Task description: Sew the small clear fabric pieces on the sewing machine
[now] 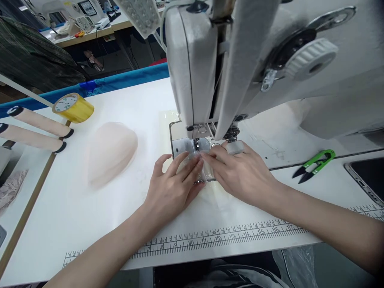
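Both my hands rest on the white table under the head of a white sewing machine (228, 60). My left hand (172, 186) lies flat with fingers stretched toward the needle plate (183, 146), pressing a small sheer piece of fabric (196, 170). My right hand (240, 172) lies beside it, fingers extended and touching the same sheer piece near the presser foot (196, 145). A pale band sits on one right finger. The fabric is thin and mostly hidden under my fingers.
A stack of pale pink pieces (109, 152) lies to the left. A yellow tape roll (73, 107) and two pink tubes (36, 128) sit at far left. Green thread snips (315, 162) and a phone (367, 178) lie right. A ruler strip (216, 237) runs along the front edge.
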Demonstrator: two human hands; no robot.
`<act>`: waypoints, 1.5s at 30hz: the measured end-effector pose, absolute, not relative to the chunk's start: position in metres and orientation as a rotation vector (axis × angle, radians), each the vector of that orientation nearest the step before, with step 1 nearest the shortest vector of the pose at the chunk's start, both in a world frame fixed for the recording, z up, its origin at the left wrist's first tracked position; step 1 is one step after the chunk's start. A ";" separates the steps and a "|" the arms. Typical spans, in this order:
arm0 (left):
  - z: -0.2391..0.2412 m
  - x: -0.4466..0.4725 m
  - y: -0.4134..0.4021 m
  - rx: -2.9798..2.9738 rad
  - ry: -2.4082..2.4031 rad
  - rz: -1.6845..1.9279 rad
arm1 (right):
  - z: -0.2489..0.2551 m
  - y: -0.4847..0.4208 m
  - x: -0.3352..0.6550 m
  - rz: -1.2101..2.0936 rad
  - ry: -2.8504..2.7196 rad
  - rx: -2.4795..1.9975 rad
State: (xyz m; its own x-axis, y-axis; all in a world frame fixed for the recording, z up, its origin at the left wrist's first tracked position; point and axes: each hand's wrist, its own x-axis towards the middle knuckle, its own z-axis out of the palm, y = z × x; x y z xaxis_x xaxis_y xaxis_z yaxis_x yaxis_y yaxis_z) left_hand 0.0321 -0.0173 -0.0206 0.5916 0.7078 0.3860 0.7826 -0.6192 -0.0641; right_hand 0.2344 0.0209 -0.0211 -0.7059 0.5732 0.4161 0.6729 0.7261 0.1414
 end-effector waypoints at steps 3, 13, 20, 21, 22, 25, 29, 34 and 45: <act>-0.020 0.033 -0.019 -2.556 -1.265 -0.439 | -0.027 0.020 0.233 -0.427 -2.583 -0.979; -0.024 0.030 -0.009 -2.573 -1.294 -0.458 | -0.027 0.029 0.235 -0.510 -2.619 -0.995; -0.024 0.027 -0.004 -2.626 -1.283 -0.546 | -0.027 0.029 0.235 -0.528 -2.627 -0.979; -0.025 0.026 -0.003 -2.635 -1.285 -0.548 | -0.027 0.029 0.236 -0.525 -2.629 -0.975; -0.025 0.026 -0.003 -2.641 -1.286 -0.545 | -0.027 0.028 0.236 -0.523 -2.630 -0.971; -0.025 0.025 -0.004 -2.644 -1.296 -0.530 | -0.027 0.028 0.236 -0.540 -2.631 -0.971; -0.026 0.025 -0.004 -2.637 -1.296 -0.552 | -0.028 0.028 0.237 -0.575 -2.650 -0.980; -0.027 0.025 -0.002 -2.628 -1.316 -0.564 | -0.029 0.030 0.237 -0.592 -2.653 -0.992; -0.029 0.025 0.000 -2.596 -1.316 -0.508 | -0.028 0.035 0.236 -0.625 -2.613 -0.958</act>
